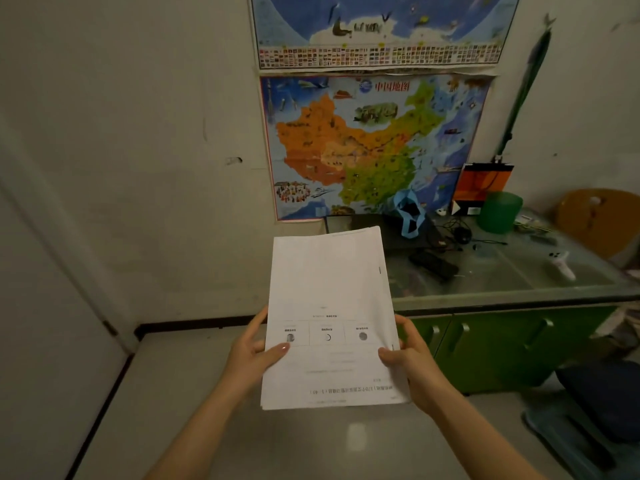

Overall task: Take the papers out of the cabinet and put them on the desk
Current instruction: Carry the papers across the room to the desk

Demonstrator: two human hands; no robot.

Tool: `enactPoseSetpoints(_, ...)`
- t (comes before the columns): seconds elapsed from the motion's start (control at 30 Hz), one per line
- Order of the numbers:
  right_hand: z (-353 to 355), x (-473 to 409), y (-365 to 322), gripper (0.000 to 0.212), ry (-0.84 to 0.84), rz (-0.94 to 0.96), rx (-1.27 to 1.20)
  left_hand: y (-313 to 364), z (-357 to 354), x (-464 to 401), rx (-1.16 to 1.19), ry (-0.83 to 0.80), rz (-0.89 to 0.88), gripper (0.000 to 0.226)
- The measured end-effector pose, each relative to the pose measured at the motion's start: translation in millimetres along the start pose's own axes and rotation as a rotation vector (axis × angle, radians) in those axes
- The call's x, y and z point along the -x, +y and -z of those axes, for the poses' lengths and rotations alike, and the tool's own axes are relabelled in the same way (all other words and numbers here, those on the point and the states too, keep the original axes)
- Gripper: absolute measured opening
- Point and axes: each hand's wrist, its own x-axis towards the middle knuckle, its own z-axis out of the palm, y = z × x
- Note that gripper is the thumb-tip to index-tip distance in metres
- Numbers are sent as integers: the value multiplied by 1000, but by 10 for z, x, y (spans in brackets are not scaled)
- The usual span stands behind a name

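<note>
A stack of white printed papers (329, 299) is held flat in front of me, over the floor, with its printed text upside down. My left hand (254, 355) grips its left edge with the thumb on top. My right hand (412, 358) grips the right edge the same way. The desk (519, 285) has a glass top and green cabinet doors (495, 344) beneath, and stands ahead to the right. The papers' far corner overlaps the desk's near left corner in the view.
On the desk lie a black laptop (391, 230), a blue bag (410, 213), a black remote (433, 265), cables, a green tub (498, 211), an orange box (481, 188) and a white controller (562, 263). Maps hang on the wall. A white door stands at left.
</note>
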Motion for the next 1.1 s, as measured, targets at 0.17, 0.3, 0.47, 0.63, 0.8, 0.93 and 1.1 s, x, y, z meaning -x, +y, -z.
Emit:
enactPoseSetpoints(0.17,254,-820,-84,45,9,-66,126,-38,-157,-783,-53,-51,29,74)
enactPoseSetpoints(0.3,387,-1451,-81,46,44,-122,210,-115,-246,-1367,-54,-90,95,76)
enactPoseSetpoints(0.47,474,-2164,-71,49,103,-200,247,-284,-345,-2129,-48,-134,160,76)
enactPoseSetpoints(0.63,586,-2753,-68,41,193,-264,263,-443,-459,-2876,-70,-214,214,74)
enactPoseSetpoints(0.8,712,-3143,5,35,287,-345,312,-611,-644,-3334,-74,-241,310,78)
enactPoseSetpoints(0.93,821,-3404,83,29,323,-395,388,-732,-793,-3613,-81,-256,337,77)
enactPoseSetpoints(1.1,920,-3653,125,28,352,-439,516,-915,-958,-3864,-88,-251,403,76)
